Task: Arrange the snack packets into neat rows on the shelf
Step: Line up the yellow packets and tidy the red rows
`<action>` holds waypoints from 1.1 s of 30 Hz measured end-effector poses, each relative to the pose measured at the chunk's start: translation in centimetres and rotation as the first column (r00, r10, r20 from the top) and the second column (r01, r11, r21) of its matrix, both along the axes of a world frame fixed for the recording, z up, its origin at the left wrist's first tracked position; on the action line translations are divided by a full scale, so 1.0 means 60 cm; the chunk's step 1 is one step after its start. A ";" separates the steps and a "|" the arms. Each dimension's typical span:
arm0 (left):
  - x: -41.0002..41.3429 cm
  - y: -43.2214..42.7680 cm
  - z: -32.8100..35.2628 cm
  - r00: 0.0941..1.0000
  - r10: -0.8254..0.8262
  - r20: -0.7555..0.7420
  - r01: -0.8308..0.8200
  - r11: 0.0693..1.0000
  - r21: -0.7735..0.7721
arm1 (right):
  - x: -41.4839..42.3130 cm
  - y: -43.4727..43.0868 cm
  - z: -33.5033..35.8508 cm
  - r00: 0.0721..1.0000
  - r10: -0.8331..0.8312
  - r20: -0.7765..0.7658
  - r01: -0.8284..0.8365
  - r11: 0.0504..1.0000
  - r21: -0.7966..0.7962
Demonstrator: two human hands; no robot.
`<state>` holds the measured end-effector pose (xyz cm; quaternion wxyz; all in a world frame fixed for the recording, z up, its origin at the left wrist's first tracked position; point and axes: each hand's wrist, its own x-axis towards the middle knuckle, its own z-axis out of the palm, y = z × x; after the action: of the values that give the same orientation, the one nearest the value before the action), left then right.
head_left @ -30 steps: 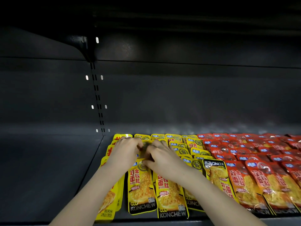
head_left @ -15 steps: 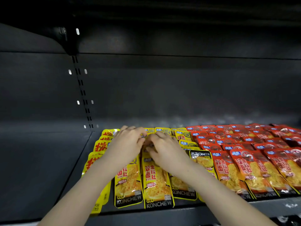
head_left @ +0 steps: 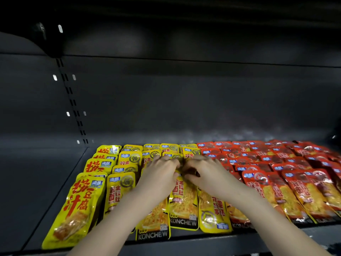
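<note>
Straightening one yellow packet point(head_left: 182, 200), middle rows on the shelf point(head_left: 46, 182): left hand point(head_left: 160, 172) and right hand point(head_left: 206, 172) meet, fingers curled, pinching its top edge, likely to square it. Alongside, red packets point(head_left: 276, 182) lie overlapped rightward.

Looks like a shop. Shows a dark metal display shelf point(head_left: 46, 182) with a slotted upright point(head_left: 72, 102) at the far left, stocked in rows with dozens of identical yellow snack packets point(head_left: 127, 159) on the left and red packets point(head_left: 267, 157) on the right.
</note>
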<state>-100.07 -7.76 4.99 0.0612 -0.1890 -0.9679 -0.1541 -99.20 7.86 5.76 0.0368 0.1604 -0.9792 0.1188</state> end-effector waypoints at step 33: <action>-0.049 -0.009 -0.004 0.976 0.190 0.105 -0.204 0.970 0.133 | -0.027 0.064 0.015 0.983 0.020 -0.185 -0.068 0.964 -0.257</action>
<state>-103.03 -8.33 4.74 0.0455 -0.0798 -0.9701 -0.2249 -100.80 11.70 6.67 0.1437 0.1860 -0.9436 0.2333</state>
